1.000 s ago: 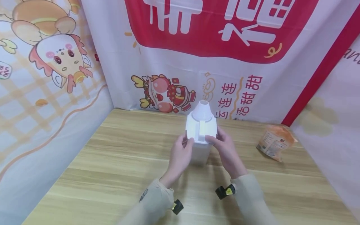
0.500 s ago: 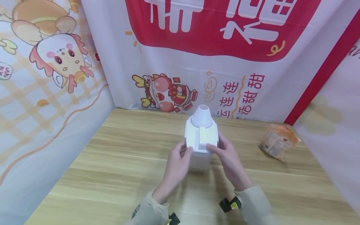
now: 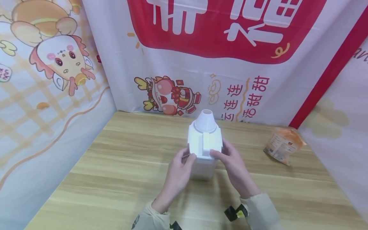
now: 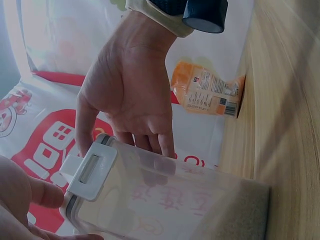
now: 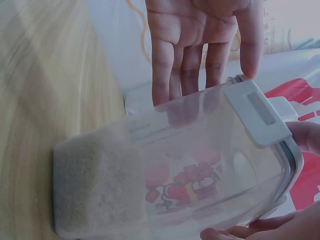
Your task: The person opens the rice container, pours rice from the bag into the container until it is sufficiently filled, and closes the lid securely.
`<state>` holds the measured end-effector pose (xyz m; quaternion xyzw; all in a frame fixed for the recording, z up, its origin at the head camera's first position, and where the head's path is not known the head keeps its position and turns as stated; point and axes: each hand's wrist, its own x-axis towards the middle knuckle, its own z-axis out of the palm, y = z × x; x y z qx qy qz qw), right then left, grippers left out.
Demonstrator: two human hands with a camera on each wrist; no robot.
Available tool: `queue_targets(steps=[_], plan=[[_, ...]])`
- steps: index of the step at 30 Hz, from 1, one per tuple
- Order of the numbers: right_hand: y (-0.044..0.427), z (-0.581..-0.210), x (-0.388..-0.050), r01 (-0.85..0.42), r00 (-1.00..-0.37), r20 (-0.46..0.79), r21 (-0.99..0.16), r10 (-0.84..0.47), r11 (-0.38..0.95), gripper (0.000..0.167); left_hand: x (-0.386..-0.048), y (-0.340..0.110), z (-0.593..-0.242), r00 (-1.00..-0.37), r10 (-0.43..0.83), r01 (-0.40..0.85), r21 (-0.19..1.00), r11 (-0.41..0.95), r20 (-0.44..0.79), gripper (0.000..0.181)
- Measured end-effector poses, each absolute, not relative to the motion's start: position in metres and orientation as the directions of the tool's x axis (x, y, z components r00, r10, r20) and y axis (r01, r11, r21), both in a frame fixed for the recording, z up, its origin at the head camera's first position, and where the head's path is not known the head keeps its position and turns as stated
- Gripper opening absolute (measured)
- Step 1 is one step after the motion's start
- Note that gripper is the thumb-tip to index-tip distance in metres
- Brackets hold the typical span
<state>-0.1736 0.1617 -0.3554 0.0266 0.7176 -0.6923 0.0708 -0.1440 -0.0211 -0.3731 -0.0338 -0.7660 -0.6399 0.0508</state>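
The left hand (image 3: 176, 169) is found pinching the near left corner of the white lid (image 3: 196, 141), thumb on top, fingers along the wall below. The right hand (image 3: 235, 164) is set likewise on the opposite side, its fingers laid nearly straight against the wall. The clear container (image 3: 203, 169) is held upright between both hands, its base apparently resting on the table (image 3: 126, 153). A clip (image 4: 96, 172) lies against the lid edge between the thumbs; whether it is fastened cannot be told. Pressure is best applied evenly by both thumbs, with the wall steadied rather than squeezed, since tilting could be caused by a one-sided push. Some ballast should be lent by the pale grain (image 5: 100, 177) below the hands. Beyond the hands, a cone (image 3: 205, 123) is noted on the lid; well right of the right hand, an orange packet (image 3: 284, 145) is seen.
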Motion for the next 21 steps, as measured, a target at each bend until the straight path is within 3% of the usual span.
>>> queue_targets(steps=[9,21], plan=[[0.152,-0.365,-0.171,0.038,-0.998,-0.038,-0.999,-0.055,-0.001,0.082,-0.144,-0.021,-0.376,-0.993,-0.022,0.110,0.979,0.173,0.116,0.047],[0.159,-0.363,-0.171,0.056,-0.996,-0.062,-0.994,-0.061,0.099,0.086,-0.145,-0.023,-0.374,-0.994,-0.005,0.109,0.978,0.180,0.111,0.049]])
